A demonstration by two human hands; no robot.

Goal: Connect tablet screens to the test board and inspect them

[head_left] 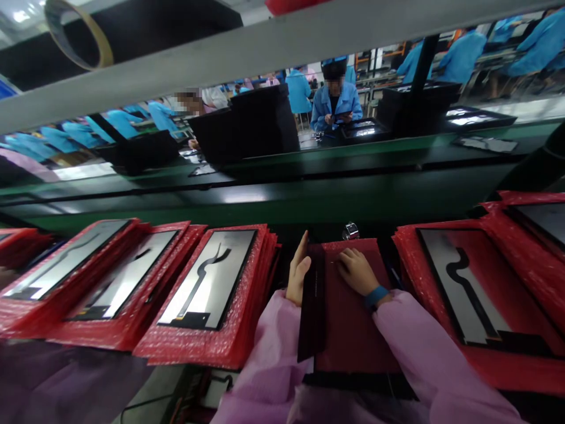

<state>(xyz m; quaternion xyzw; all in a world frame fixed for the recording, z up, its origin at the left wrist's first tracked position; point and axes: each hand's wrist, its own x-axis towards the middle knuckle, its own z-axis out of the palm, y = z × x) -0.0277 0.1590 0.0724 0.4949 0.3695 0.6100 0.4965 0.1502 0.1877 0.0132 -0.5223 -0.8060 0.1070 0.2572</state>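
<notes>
My left hand supports a thin dark screen panel by its left side, fingers straight and thumb against it. The panel stands tilted almost on its long edge. My right hand lies on a dark red sheet just right of the panel, its fingers spread and slightly bent over the surface. A blue band circles the right wrist. Beyond the sheet's far edge sits a small shiny metal object whose kind I cannot make out.
Left and right of me, display panels with black ribbon cables, such as one nearby panel and another, lie on stacks of red bubble-wrap. A grey shelf beam crosses overhead with a tape roll. A person works opposite.
</notes>
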